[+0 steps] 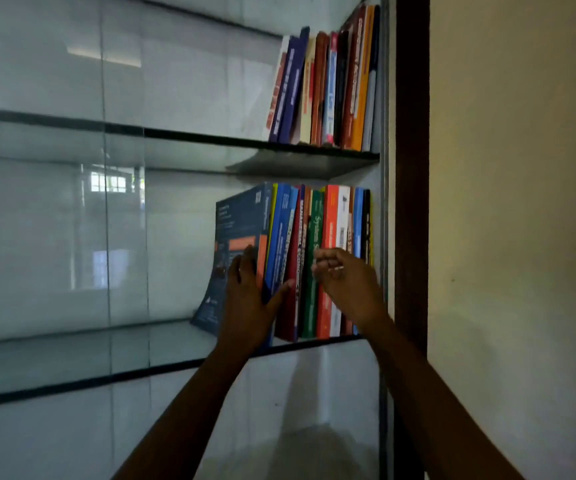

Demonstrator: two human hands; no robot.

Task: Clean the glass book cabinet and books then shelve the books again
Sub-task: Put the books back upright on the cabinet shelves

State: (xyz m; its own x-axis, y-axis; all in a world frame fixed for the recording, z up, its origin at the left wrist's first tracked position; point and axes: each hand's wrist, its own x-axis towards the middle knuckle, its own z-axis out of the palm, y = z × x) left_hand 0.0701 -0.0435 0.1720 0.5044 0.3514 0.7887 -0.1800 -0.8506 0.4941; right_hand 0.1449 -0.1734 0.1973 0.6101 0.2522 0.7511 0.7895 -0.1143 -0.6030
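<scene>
Books (pixel 329 220) upright, bright spines; leftmost cover bowed.

Right: plain cream wall (pixel 522 202), matt, one faint speck at mid-height. Dark brown wooden upright (pixel 413 168) runs top to bottom just left of it. Far left: pale reflection of a barred window (pixel 108 183), daylight in it. Overall light dim and cool; wall darker toward the bottom.

I see a blue book (pixel 238 223) with an orange patch mid-frame, then a green book (pixel 312 289). Upper right: a purple book (pixel 291 84), an orange book (pixel 362 81).
</scene>
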